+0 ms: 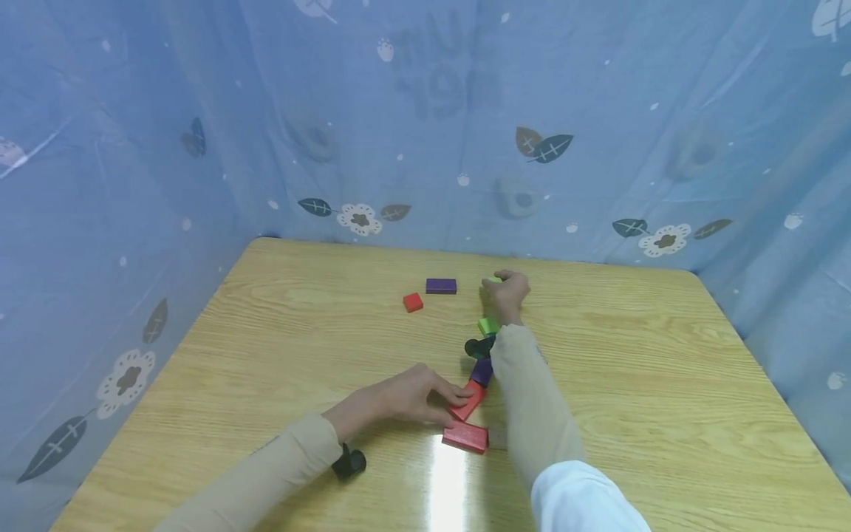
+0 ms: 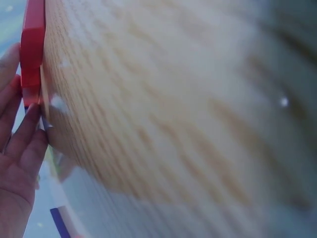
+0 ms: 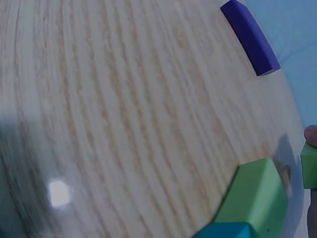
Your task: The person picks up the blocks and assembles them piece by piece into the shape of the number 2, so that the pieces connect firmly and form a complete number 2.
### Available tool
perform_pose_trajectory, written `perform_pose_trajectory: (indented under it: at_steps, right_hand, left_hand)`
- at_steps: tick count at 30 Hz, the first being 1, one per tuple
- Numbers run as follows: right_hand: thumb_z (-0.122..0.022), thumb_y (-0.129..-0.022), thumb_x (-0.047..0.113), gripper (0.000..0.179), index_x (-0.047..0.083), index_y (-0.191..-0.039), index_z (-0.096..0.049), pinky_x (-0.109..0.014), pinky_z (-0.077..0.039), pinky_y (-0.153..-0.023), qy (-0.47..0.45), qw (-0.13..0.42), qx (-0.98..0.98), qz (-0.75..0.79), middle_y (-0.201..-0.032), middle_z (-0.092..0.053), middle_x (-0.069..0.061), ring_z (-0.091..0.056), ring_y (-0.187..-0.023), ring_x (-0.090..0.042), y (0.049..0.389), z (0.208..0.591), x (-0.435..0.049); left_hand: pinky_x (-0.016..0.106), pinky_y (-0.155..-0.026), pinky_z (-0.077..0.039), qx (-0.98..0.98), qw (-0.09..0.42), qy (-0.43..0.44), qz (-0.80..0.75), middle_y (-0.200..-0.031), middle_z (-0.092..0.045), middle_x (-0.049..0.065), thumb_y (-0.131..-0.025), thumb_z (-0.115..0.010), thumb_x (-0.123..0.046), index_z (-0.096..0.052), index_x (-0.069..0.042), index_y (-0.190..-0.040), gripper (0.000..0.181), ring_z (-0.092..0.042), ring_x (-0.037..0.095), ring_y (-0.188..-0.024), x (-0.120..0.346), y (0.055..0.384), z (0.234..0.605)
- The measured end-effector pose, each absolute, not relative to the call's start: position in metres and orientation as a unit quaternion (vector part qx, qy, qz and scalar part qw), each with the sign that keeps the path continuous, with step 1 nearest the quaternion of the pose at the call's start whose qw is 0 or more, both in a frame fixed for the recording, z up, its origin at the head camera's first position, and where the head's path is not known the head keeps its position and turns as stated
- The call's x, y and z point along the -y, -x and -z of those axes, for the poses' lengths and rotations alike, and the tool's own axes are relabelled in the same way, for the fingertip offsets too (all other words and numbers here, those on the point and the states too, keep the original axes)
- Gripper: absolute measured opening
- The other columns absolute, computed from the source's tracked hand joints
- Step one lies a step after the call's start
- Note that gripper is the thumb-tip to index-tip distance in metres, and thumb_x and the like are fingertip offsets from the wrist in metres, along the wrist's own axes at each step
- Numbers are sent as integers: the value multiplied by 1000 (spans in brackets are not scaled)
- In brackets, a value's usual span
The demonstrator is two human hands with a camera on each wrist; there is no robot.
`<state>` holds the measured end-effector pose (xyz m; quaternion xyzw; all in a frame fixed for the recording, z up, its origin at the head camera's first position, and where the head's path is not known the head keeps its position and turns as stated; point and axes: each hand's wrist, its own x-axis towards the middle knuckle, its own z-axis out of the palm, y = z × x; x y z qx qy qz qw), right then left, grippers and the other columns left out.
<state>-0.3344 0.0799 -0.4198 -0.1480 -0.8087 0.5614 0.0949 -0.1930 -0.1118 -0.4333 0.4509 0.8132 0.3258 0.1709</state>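
Observation:
My left hand (image 1: pixel 411 394) touches two red blocks from the left. Its thumb is at the nearer, long red block (image 1: pixel 465 437), and its fingertips rest on the slanted red block (image 1: pixel 469 400). In the left wrist view its fingers (image 2: pixel 30 148) look fairly straight along the red blocks. My right hand (image 1: pixel 509 293) pinches a small green block (image 3: pixel 310 166) at the far side of the table, held above the surface. Below that hand lies another green block (image 3: pixel 255 198), touching a blue block (image 3: pixel 225 230). A purple block (image 1: pixel 482 372) adjoins the slanted red one.
Toward the back of the wooden table (image 1: pixel 299 332) lie a loose purple block (image 1: pixel 441 286) and a small red block (image 1: pixel 413 302). A plain wood-coloured block (image 1: pixel 496 437) sits beside the long red one, partly hidden by the right forearm. A blue patterned curtain (image 1: pixel 425 133) surrounds the table.

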Motion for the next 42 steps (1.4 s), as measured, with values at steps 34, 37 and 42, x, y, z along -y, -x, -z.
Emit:
perform_pose_trajectory:
  at_steps: [34,37,42]
  right_hand:
    - [-72,-83,5,39,-12,-116,-61,-47,-37,-104,100,39,871,-479,-120,-56,-27,-36,-123,-41,315,421,-95]
    - [-73,-84,7,37,-12,-115,-63,-46,-35,-106,73,62,881,-463,-117,-61,-28,-46,-117,-42,321,417,-105]
    - [-72,-86,13,37,-8,-116,-65,-44,-34,-107,36,85,882,-461,-116,-64,-25,-58,-109,-37,334,410,-122]
  left_hand:
    - [21,-102,-38,-815,171,-443,-333,-128,-59,-1,-82,-77,-23,-65,-9,-121,43,-53,8,-120,113,189,437]
    - [21,-102,-38,-811,169,-449,-334,-129,-58,0,-82,-76,-23,-65,-8,-121,43,-53,9,-120,112,189,436]
    - [21,-103,-37,-812,169,-449,-332,-129,-58,1,-82,-76,-22,-64,-8,-122,44,-52,9,-120,113,190,432]
